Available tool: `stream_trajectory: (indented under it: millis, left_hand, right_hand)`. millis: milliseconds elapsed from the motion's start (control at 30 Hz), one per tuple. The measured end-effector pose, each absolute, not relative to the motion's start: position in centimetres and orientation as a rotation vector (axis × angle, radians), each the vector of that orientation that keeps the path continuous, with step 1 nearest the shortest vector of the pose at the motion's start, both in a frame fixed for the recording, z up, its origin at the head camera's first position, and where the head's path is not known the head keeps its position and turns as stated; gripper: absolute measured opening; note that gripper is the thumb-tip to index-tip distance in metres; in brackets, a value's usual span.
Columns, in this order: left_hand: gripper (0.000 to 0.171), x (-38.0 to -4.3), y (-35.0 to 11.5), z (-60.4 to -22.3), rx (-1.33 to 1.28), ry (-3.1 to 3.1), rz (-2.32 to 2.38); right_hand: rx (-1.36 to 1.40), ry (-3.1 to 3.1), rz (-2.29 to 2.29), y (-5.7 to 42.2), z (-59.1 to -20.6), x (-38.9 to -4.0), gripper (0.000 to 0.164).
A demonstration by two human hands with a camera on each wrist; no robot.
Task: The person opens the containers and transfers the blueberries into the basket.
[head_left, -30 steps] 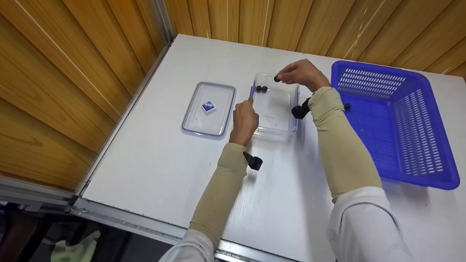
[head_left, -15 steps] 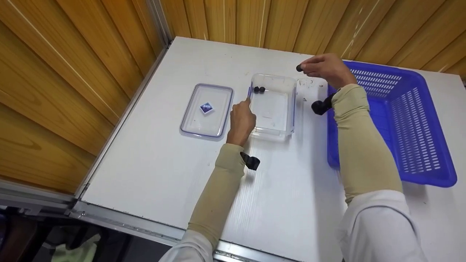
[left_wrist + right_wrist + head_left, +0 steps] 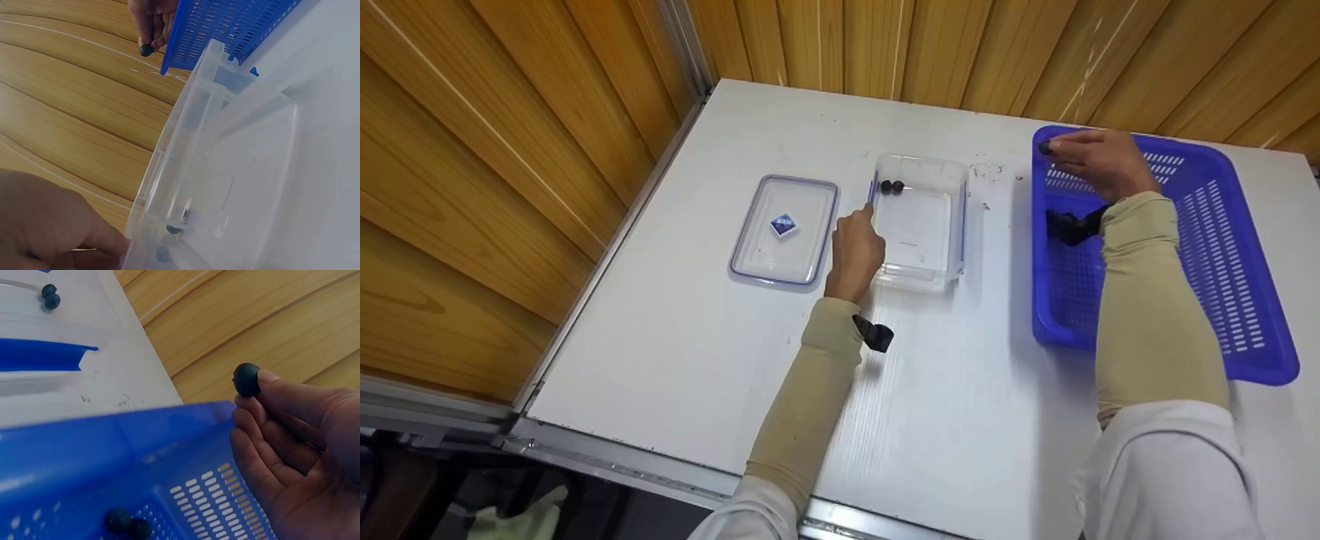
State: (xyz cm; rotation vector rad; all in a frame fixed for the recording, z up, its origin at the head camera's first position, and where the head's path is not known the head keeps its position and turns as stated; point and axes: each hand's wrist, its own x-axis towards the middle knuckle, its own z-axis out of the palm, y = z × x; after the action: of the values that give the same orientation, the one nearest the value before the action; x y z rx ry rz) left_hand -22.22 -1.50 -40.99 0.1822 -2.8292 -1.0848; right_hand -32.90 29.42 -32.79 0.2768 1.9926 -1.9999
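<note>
My right hand (image 3: 1106, 161) pinches a dark blueberry (image 3: 246, 379) between thumb and fingertips, above the far left corner of the blue basket (image 3: 1041, 247). Its other fingers are loosely curled in the right wrist view. My left hand (image 3: 855, 251) grips the left side of a clear plastic food container (image 3: 919, 281), its index finger reaching along the wall. Inside that container, at the far left, two dark blueberries (image 3: 892, 187) lie side by side. Two more blueberries (image 3: 128, 524) rest on the basket floor in the right wrist view; my right arm covers part of the basket in the head view.
A clear lid (image 3: 765, 259) with a blue rim and a diamond-shaped sticker (image 3: 784, 226) lies left of the container. Wood-grain panels (image 3: 937, 52) border the white table (image 3: 697, 337) at the back and left. Small dark marks (image 3: 988, 172) show between container and basket.
My right hand has moved rightward with the blueberry, from over the container to over the basket. The left hand keeps its place at the container, and the two blueberries inside it have not moved.
</note>
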Motion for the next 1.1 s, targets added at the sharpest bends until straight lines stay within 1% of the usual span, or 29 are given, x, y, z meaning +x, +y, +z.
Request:
stream_trajectory:
  millis: [133,333,433,600,767,1100]
  left_hand:
    - [0.046,-22.2,-1.7,-41.0,0.196,-2.82,-1.095]
    - [0.045,-22.2,-1.8,-41.0,0.176,-2.801,-1.085]
    - [0.045,-22.2,-1.9,-40.9,0.167,-2.802,-1.065]
    - [0.045,-22.2,-1.9,-40.8,0.166,-2.811,-1.062]
    - [0.045,-22.3,-1.8,-40.8,0.168,-2.81,-1.089]
    - [0.047,-22.3,-1.8,-40.9,0.186,-2.808,-1.095]
  right_hand:
    - [0.321,1.997,-2.032,31.1,-33.7,-32.4,0.012]
    - [0.398,2.031,-1.866,32.9,-34.9,-31.4,0.004]
    - [0.39,2.098,-1.653,33.8,-35.6,-31.1,0.01]
    - [0.424,2.184,-1.319,35.2,-36.5,-30.3,0.012]
    - [0.481,2.142,-1.305,36.1,-37.3,-29.7,0.012]
    - [0.471,2.132,-1.289,36.4,-37.9,-29.7,0.012]
